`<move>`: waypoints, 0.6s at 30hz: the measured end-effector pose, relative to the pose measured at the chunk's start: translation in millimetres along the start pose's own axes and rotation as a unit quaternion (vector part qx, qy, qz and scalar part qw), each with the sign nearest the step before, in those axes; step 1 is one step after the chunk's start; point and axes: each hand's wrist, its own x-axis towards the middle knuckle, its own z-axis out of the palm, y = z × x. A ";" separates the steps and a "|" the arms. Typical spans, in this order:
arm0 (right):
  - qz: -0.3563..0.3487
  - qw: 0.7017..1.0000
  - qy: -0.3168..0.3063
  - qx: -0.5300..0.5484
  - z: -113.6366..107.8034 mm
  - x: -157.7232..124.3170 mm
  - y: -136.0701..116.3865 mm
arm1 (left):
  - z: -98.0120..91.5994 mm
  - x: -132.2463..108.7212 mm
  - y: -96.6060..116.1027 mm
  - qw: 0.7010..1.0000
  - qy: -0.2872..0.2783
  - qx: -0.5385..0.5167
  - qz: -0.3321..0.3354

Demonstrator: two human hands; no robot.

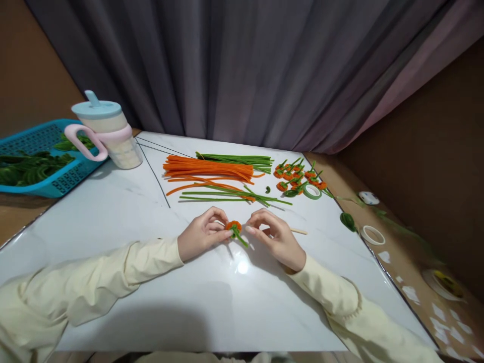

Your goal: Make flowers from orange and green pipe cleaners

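Note:
My left hand [206,232] pinches a small orange pipe-cleaner flower [233,225] with a green centre and a short green stem that points down to the right. Thumb and fingertips grip it at its left edge, just above the white table. Close by on the right, my right hand [278,237] has its fingers curled and thumb near the forefinger. Anything between those fingertips is too small to make out. Past its knuckles a thin wooden stick [299,231] shows; whether the hand touches it is hidden.
Beyond my hands lie orange pipe cleaners [207,169], green pipe cleaners [260,163], several finished orange flowers [289,175] and a green tape roll [312,191]. At left stand a lidded cup [126,151] and blue basket [56,184]. A white tape ring [372,235] lies right.

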 end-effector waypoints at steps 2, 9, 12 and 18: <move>-0.083 0.995 -0.019 -0.057 -0.8 -0.1 -2.9 | 0.9 -1.4 -1.5 1.000 -0.026 0.011 0.004; -0.134 0.983 -0.094 -0.083 8.2 -2.1 -5.8 | 3.1 -8.4 -1.4 0.981 -0.079 0.158 0.081; -0.116 0.985 -0.099 -0.082 8.4 -2.7 -5.9 | 4.0 -10.5 -1.4 0.964 -0.070 0.214 0.142; -0.113 0.982 -0.100 -0.111 8.6 -3.7 -4.5 | 6.5 -13.0 -1.8 0.949 -0.058 0.262 0.166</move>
